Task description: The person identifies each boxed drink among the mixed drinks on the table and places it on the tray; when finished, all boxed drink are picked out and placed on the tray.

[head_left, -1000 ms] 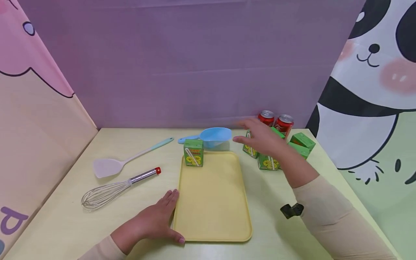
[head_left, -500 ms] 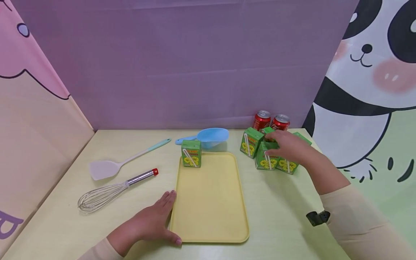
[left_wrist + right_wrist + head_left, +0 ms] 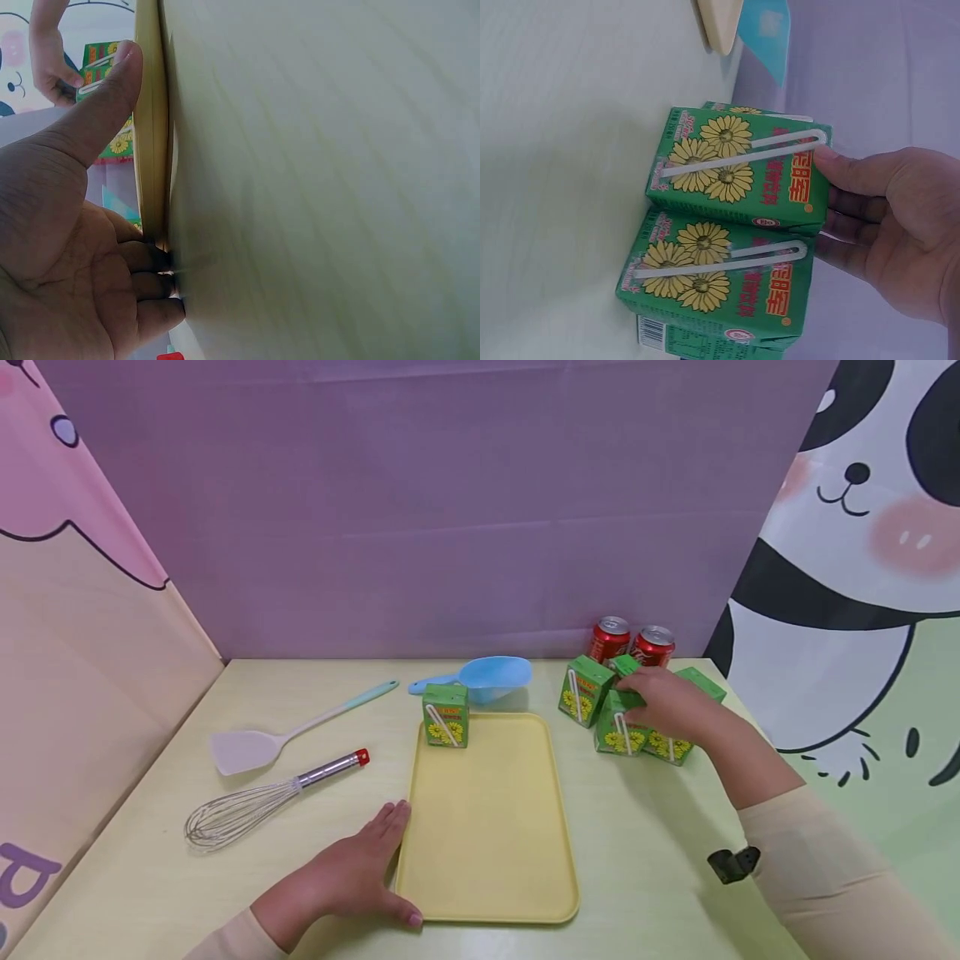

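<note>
My right hand (image 3: 671, 703) pinches the top of a green juice box (image 3: 617, 739), thumb on its front and fingers behind. In the right wrist view, that juice box (image 3: 731, 169) stands upright beside another green juice box (image 3: 720, 274) with a white straw. More juice boxes cluster around, partly covered by the hand. My left hand (image 3: 352, 870) rests along the left edge of a yellow tray (image 3: 487, 827), its thumb at the near corner. In the left wrist view, its fingers touch the tray's side (image 3: 152, 135). One juice box (image 3: 446, 718) stands at the tray's far left corner.
Two red soda cans (image 3: 610, 642) stand behind the juice boxes. A blue scoop (image 3: 495, 677) lies beyond the tray. Left of it lie a spatula (image 3: 251, 750) and a whisk (image 3: 247, 814). A purple backdrop (image 3: 450, 510) rises at the table's far edge.
My right hand has come down from above the left juice boxes, moving right and nearer, and now holds the front one. My left hand has stayed at the tray.
</note>
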`<move>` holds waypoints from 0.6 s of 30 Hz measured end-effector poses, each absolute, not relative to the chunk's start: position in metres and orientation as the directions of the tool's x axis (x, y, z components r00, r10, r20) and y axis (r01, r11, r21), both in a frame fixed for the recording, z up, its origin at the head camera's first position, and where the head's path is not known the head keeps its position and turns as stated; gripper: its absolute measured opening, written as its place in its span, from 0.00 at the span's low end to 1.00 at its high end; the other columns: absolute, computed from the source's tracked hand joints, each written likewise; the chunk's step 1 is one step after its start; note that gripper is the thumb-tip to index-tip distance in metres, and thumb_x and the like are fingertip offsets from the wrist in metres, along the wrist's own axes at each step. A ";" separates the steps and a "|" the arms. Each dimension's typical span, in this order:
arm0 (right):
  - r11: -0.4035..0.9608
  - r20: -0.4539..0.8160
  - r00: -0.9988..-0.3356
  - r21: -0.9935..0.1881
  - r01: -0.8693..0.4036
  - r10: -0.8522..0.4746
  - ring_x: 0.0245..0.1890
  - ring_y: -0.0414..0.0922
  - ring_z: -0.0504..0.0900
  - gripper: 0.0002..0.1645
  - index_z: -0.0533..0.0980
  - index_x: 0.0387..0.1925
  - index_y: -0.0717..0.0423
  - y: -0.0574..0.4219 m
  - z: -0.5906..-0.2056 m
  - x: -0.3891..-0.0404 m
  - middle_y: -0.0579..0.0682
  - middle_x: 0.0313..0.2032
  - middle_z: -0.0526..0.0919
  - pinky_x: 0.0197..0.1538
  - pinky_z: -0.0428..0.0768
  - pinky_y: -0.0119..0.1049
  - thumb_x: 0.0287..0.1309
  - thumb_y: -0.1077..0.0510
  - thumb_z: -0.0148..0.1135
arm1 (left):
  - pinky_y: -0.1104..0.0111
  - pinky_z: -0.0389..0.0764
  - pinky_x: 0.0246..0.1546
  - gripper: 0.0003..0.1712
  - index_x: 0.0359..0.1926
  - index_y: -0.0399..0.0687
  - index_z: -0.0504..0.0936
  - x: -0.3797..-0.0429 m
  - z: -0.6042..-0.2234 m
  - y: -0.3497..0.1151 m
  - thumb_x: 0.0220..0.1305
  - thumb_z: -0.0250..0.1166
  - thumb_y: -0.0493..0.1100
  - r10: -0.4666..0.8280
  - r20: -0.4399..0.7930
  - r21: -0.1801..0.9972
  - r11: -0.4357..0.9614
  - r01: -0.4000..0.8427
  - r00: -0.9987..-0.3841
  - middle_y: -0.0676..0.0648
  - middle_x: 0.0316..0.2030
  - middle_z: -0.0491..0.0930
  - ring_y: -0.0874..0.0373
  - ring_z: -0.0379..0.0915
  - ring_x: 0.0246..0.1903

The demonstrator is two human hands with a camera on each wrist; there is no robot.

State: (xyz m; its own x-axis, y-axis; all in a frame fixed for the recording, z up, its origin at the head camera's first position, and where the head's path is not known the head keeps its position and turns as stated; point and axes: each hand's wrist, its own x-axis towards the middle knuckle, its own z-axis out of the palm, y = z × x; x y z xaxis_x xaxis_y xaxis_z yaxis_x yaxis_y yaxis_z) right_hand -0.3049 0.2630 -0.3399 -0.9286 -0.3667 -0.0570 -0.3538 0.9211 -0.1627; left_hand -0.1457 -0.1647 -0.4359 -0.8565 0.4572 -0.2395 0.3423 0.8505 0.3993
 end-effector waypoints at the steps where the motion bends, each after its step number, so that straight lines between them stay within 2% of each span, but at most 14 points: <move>1: 0.921 -0.060 -0.929 -0.164 -0.353 -0.366 0.60 0.63 0.71 0.29 0.75 0.59 0.62 0.263 -0.339 -0.304 0.64 0.58 0.76 0.60 0.73 0.63 0.57 0.56 0.71 | 0.46 0.60 0.69 0.80 0.77 0.36 0.45 -0.146 -0.436 -0.165 0.35 0.70 0.79 0.458 -0.239 0.398 0.851 0.344 -0.856 0.38 0.77 0.45 0.43 0.39 0.76; 10: 0.899 -0.048 -0.909 -0.177 -0.400 -0.414 0.58 0.57 0.75 0.30 0.77 0.58 0.58 0.246 -0.320 -0.300 0.58 0.56 0.79 0.58 0.76 0.58 0.56 0.52 0.71 | 0.46 0.61 0.69 0.79 0.76 0.35 0.45 -0.145 -0.433 -0.164 0.35 0.71 0.78 0.458 -0.236 0.407 0.848 0.341 -0.857 0.38 0.77 0.46 0.43 0.40 0.76; 18: 0.872 -0.044 -0.881 -0.171 -0.459 -0.472 0.60 0.56 0.72 0.30 0.75 0.60 0.56 0.210 -0.309 -0.306 0.56 0.58 0.77 0.61 0.75 0.56 0.58 0.51 0.69 | 0.46 0.59 0.70 0.79 0.77 0.36 0.46 -0.145 -0.431 -0.163 0.36 0.72 0.77 0.447 -0.253 0.414 0.851 0.322 -0.858 0.39 0.77 0.45 0.44 0.39 0.77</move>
